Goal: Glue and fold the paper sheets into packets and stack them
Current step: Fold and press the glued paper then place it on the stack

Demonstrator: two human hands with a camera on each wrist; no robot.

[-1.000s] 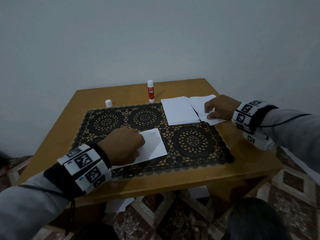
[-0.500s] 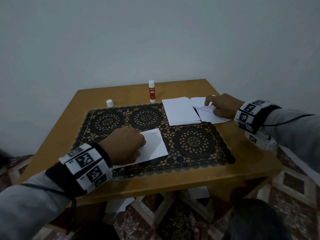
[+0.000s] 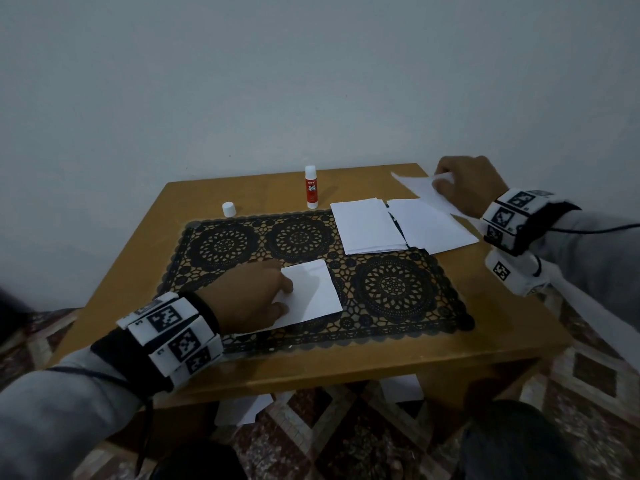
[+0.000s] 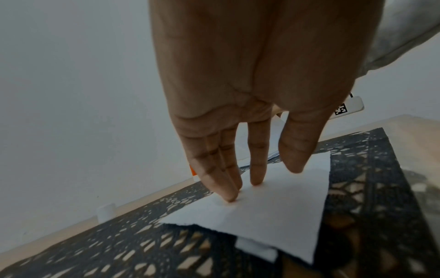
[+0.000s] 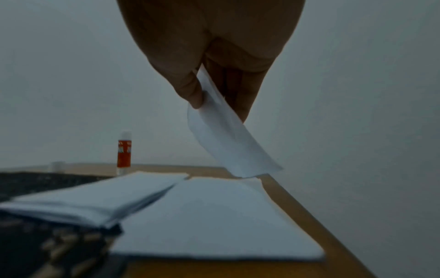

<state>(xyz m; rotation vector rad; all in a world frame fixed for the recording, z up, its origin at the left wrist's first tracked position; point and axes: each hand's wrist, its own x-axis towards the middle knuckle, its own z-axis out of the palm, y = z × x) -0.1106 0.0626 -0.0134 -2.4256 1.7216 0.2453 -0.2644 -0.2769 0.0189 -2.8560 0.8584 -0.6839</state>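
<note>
One bench [image 3: 346,362] carries one black lace mat [image 3: 398,289]; toward its far right corner lie two white piles, a stack of folded packets [image 3: 367,225] and, touching it on the right, loose paper sheets [image 3: 436,226], their number uncountable. By the look of it the task is midway: the right hand [image 3: 467,188] has its grip pinched on one fresh sheet [image 5: 228,139] lifted above the loose pile, while the left hand [image 3: 249,292], fingers straight, presses one folded piece [image 3: 311,292] near the mat's front edge. One uncapped glue stick [image 3: 311,187] stands at the far edge, its one cap [image 3: 229,208] apart
</note>
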